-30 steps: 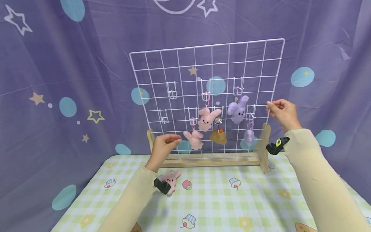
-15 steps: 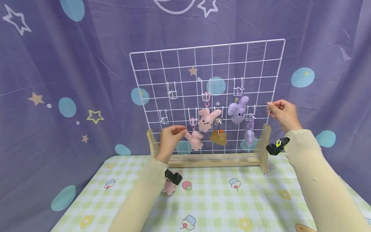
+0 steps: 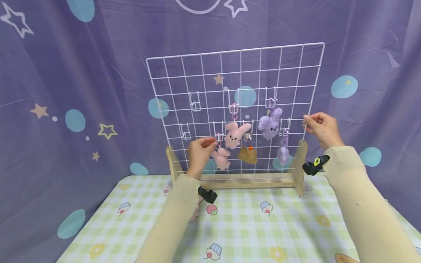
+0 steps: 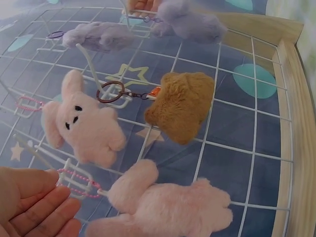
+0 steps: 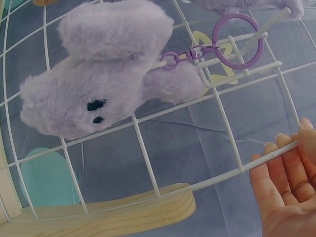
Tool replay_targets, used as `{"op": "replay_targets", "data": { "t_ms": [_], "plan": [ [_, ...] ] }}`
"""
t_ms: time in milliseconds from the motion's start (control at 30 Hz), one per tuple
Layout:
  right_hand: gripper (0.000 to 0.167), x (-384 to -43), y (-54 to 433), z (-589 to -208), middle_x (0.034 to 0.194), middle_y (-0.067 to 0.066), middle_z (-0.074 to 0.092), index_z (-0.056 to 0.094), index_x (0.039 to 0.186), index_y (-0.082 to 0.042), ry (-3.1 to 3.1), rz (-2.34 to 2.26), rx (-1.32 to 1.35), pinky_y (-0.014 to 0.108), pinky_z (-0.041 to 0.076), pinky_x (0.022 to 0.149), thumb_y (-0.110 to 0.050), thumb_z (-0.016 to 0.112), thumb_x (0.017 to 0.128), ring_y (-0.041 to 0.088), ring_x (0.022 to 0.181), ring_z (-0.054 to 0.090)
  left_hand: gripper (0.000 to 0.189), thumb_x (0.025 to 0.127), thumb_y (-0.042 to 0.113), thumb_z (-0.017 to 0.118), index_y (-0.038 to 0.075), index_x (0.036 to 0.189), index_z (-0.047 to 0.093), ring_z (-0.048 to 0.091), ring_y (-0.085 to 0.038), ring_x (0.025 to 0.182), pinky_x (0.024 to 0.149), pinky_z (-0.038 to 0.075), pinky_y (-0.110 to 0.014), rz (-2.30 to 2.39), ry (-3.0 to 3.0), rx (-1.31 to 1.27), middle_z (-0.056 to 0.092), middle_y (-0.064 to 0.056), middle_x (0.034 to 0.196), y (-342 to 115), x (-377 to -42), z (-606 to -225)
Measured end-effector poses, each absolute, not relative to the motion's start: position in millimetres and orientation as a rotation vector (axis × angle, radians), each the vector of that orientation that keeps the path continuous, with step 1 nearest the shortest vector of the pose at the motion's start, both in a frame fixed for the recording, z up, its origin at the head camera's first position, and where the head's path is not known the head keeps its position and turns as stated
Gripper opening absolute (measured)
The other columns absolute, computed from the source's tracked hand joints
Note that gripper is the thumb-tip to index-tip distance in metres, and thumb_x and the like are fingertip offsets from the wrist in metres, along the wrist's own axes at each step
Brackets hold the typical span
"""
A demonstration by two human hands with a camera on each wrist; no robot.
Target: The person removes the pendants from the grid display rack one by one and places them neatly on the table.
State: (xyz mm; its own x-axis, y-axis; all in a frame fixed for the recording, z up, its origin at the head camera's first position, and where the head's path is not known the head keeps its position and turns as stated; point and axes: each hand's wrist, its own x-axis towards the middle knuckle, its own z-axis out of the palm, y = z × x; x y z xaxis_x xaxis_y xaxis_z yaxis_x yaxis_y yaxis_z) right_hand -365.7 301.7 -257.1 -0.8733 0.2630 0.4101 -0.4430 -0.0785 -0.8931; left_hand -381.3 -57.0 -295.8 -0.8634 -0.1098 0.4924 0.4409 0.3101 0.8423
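Lower pink bunny (image 3: 222,161) beside left hand (image 3: 200,155)

no readable text, no legible labels, brands, numbers or signs

The brown pendant (image 4: 182,106) is fuzzy plush, the grid (image 3: 241,72) smooth (coated metal, perhaps), the stand (image 3: 246,183) matt wood.

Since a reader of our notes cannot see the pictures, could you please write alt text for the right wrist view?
The right hand holds the edge of a white wire grid. A fluffy lilac plush toy hangs by a purple ring from a white hook on it, with patterned cloth behind.
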Motion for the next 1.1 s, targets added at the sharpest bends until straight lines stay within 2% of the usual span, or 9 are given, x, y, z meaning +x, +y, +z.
{"op": "replay_targets", "data": {
  "t_ms": [500, 800, 1100],
  "plan": [
    [0.012, -364.8, 300.6, -257.2, 0.067, -0.008, 0.062, 0.06, 0.077, -0.012, -1.787, 1.945, 0.134, 0.014, 0.052, 0.062, -0.011, 0.064, 0.089, 0.001, 0.063, 0.061, 0.015, 0.081, 0.007, 0.072, -0.002, 0.093, 0.072, 0.069, -0.021, 0.08, 0.068, 0.055, -0.029, -1.389, -2.09, -0.265, 0.072, -0.012, 0.089, -42.7, -384.9, -303.7],
    [0.013, -364.1, 300.2, -257.0, 0.066, -0.007, 0.062, 0.06, 0.076, -0.01, -1.753, 1.978, 0.154, 0.014, 0.052, 0.061, -0.009, 0.064, 0.088, 0.001, 0.062, 0.061, 0.019, 0.079, 0.013, 0.077, -0.001, 0.09, 0.072, 0.069, -0.021, 0.073, 0.066, 0.055, -0.03, -1.266, -2.062, -0.256, 0.072, -0.011, 0.084, -31.2, -385.7, -307.1],
    [0.014, -364.8, 300.0, -256.8, 0.066, -0.008, 0.061, 0.059, 0.076, -0.01, -1.765, 1.952, 0.139, 0.014, 0.052, 0.06, -0.01, 0.065, 0.088, 0.001, 0.062, 0.06, 0.02, 0.081, 0.017, 0.075, -0.001, 0.09, 0.072, 0.068, -0.021, 0.069, 0.064, 0.054, -0.033, -1.178, -2.024, -0.221, 0.072, -0.01, 0.08, -24.7, -388.2, -310.4]
  ]
}}
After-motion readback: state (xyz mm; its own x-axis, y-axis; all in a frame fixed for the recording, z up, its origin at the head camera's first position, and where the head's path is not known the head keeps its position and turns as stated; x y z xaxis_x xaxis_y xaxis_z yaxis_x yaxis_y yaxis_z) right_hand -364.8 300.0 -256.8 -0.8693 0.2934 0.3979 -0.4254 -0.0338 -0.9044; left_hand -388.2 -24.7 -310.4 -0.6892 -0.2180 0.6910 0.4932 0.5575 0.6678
